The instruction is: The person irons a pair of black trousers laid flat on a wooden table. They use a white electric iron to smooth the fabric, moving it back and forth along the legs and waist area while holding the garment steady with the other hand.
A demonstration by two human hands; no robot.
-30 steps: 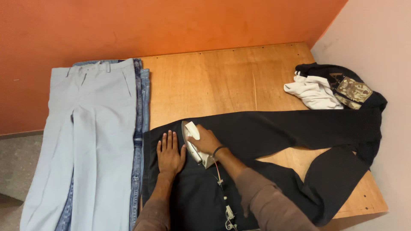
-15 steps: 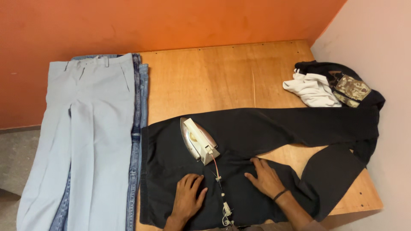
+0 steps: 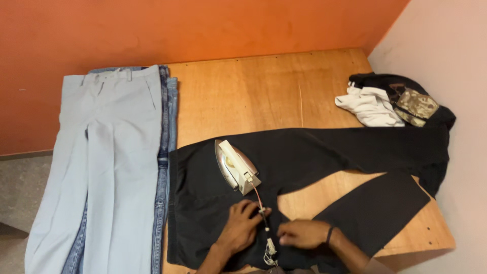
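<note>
Black trousers (image 3: 304, 152) lie spread across the near half of the bench (image 3: 243, 91), waist end toward the left beside the stacked clothes, one leg running out to the right and the other angled toward the near right corner, with bare wood showing in the wedge between them. The iron (image 3: 236, 165) sits on the upper part of the trousers with no hand on it, its cord (image 3: 264, 223) trailing down to the near edge. Both hands are low on the seat area: the left hand (image 3: 242, 226) lies palm-down on the cloth with its fingers bent over the fabric right at the cord, and the right hand (image 3: 300, 233), a dark band at its wrist, lies loosely curled on the cloth just beside it. Whether either one pinches the fabric cannot be told.

As a judgement, the pressing is partway: pale grey trousers (image 3: 109, 152) lie flat and smooth on top of blue jeans (image 3: 165, 152) at the left, looking finished, while the black pair is not yet folded and a heap of white and dark clothes (image 3: 390, 104) waits in the far right corner.

The bench is a bare plywood sheet, set into a corner between an orange wall (image 3: 203, 25) and a paler pink wall (image 3: 451, 61). Grey floor (image 3: 20, 187) shows at the left.
</note>
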